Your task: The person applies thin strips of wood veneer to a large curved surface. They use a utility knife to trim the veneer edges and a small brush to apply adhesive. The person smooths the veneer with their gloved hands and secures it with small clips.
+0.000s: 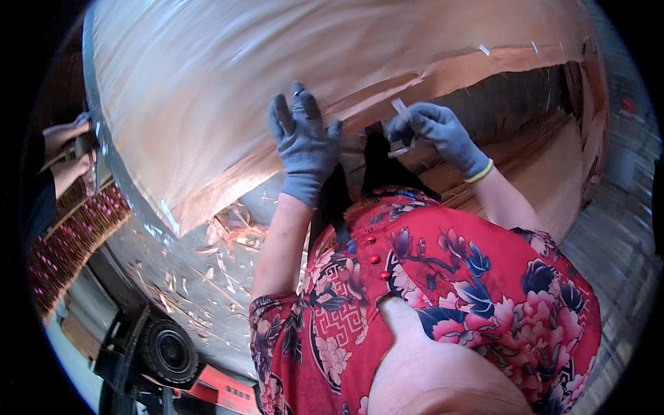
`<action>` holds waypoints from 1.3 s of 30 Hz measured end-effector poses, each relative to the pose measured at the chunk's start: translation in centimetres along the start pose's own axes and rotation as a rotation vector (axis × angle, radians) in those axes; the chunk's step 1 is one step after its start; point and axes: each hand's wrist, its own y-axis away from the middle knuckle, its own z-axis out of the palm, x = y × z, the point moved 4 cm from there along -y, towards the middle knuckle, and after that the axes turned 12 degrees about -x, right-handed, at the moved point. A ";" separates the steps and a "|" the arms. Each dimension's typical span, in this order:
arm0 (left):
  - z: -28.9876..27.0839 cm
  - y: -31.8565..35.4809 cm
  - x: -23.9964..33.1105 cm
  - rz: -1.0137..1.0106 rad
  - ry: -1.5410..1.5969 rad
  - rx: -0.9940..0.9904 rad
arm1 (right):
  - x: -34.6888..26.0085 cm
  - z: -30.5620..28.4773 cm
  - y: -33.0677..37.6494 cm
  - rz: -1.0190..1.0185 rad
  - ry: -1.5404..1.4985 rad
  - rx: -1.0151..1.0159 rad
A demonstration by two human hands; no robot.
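A wide, thin pale-brown sheet that looks like wood veneer (207, 90) spreads across the surface in front of me, its near edge ragged and torn. My left hand (304, 142), in a grey glove, lies on the sheet near that edge with its fingers apart. To its right, my right hand (446, 135), in a grey glove with a yellow cuff, pinches a short whitish strip (400, 108) that looks like tape. Similar small pale strips (484, 50) are stuck on the sheet near its far right edge, and another strip (169, 216) sits at its lower left corner.
Broken veneer scraps (200, 283) litter the grey floor at lower left. Beyond them stand a black vehicle wheel (169, 349) and a red-orange panel (225, 393). At far left are part of another person (69, 169) and a brown bundled stack with pink specks (76, 242).
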 end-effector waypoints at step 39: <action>2.5 0.1 1.2 0.257 -0.158 -0.115 | 2.3 0.7 -6.2 0.217 1.225 0.273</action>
